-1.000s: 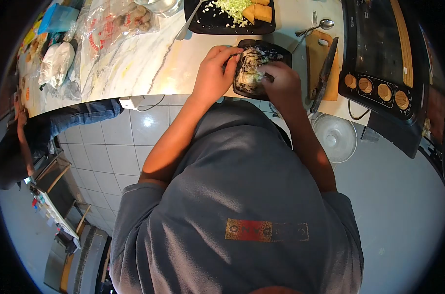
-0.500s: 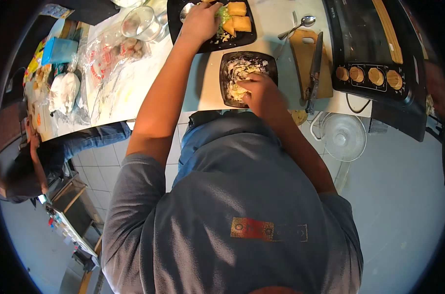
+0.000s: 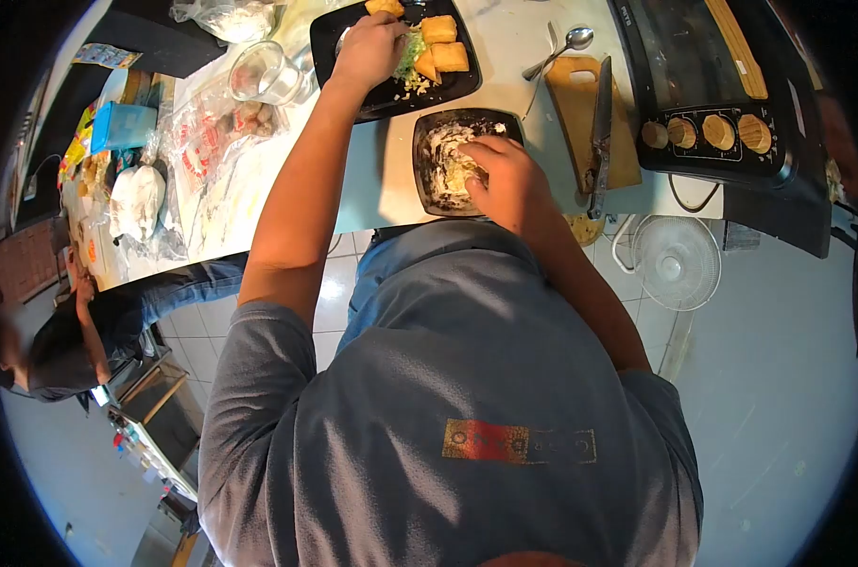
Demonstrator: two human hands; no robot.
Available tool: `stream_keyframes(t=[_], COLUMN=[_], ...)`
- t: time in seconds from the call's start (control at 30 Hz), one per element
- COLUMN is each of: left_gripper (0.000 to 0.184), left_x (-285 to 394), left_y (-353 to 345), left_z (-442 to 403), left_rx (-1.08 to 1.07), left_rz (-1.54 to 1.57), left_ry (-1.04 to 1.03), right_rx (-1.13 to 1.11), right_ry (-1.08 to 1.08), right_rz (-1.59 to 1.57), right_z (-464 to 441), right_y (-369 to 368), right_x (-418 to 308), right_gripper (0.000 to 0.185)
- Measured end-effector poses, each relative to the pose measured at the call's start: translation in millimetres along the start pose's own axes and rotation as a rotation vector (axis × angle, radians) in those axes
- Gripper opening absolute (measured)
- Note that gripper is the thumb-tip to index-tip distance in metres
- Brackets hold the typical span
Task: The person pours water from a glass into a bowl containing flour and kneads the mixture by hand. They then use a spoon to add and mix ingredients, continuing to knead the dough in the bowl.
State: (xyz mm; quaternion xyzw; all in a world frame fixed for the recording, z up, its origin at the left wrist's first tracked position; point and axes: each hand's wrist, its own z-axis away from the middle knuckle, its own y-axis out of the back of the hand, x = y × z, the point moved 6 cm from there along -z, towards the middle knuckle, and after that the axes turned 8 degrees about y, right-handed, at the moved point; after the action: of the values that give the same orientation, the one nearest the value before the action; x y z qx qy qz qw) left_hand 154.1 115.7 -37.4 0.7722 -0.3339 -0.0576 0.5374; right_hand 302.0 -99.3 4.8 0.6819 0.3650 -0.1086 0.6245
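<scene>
My left hand [image 3: 370, 52] reaches over a black square plate [image 3: 467, 83], its fingers curled at the edge of chopped greens [image 3: 412, 55]; what they hold, if anything, is hidden. Golden fried blocks [image 3: 439, 29] lie on the plate to the right of the greens, with another piece [image 3: 385, 7] at the far edge. My right hand [image 3: 509, 184] is at a smaller dark bowl [image 3: 424, 194], thumb and fingers apart. Its fingertips touch or hover just over a pale, sticky mixture [image 3: 455, 170] smeared inside the bowl.
Right of the bowl are a spoon [image 3: 578, 39], a wooden cutting board [image 3: 566, 104] and a long knife [image 3: 601, 137], then a black oven with knobs [image 3: 718, 132]. A clear cup [image 3: 264, 74] and plastic bags [image 3: 197, 142] lie left. Another person [image 3: 65, 345] is at far left.
The view has shifted a little, moving the plate and bowl left and down in the picture. My hands stay at the plate and bowl, with small finger movements. The other person's arm has shifted.
</scene>
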Motion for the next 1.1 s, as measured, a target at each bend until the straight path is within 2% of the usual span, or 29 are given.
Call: stream_keyframes(t=[0.07, 0.17, 0.27, 0.4, 0.47, 0.57, 0.63, 0.7, 0.77, 0.83, 0.9, 0.97, 1.0, 1.03, 1.1], left_gripper=[0.025, 0.024, 0.023, 0.023, 0.02, 0.021, 0.022, 0.022, 0.023, 0.025, 0.025, 0.019, 0.014, 0.013, 0.013], left_x=[-8, -5, 2, 2, 0, -8, -13, -14, -11, 8, 34, 68, 82, 101, 117], left_y=[-5, 1, 1, -2, -2, 1, 9, 20, 33, 54, 70, 71, 72, 82, 73], left_z=[-1, 2, 2, -4, -7, -7, -5, -3, 2, 9, 25, 57, 66, 69, 83], left_rx=[-0.125, -0.132, -0.146, -0.205, -0.24, -0.187, -0.14, -0.095, -0.172, -0.148, -0.226, -0.285, -0.327, -0.328, -0.346], left_rz=[-0.052, -0.034, -0.036, -0.058, -0.034, 0.029, 0.082, 0.137, 0.263, 0.302, 0.44, 0.714, 0.718, 0.602, 0.585], left_ry=[0.066, 0.012, 0.046, -0.008, 0.057, 0.121, 0.145, 0.172, 0.361, 0.359, 0.366, 0.242, 0.231, 0.152, 0.13], right_rx=[-0.022, -0.051, -0.064, -0.185, -0.24, -0.215, -0.143, -0.076, -0.015, 0.017, 0.066, 0.107, 0.154, 0.202, 0.231], right_ry=[-0.026, 0.015, 0.031, -0.015, -0.02, 0.004, -0.118, -0.073, -0.034, -0.05, -0.018, 0.011, 0.018, 0.023, 0.066], right_rz=[-0.025, -0.024, 0.013, 0.03, 0.045, 0.062, 0.051, 0.032, 0.011, -0.121, -0.114, -0.113, -0.112, -0.11, -0.112], right_z=[2, 6, 6, 5, 3, -3, -7, -7, -6, -7, -6, -4, -4, -2, -2], right_y=[-1, -3, -5, -13, -17, -18, -15, -16, -9, 5, 11, 17, 25, 31, 33], right_x=[2, -2, -4, 0, 6, 10, 14, 17, 12, 3, 6, 12, 16, 19, 21], right_gripper=[0.041, 0.042, 0.043, 0.04, 0.039, 0.037, 0.038, 0.04, 0.042, 0.042, 0.041, 0.041, 0.04, 0.039, 0.038])
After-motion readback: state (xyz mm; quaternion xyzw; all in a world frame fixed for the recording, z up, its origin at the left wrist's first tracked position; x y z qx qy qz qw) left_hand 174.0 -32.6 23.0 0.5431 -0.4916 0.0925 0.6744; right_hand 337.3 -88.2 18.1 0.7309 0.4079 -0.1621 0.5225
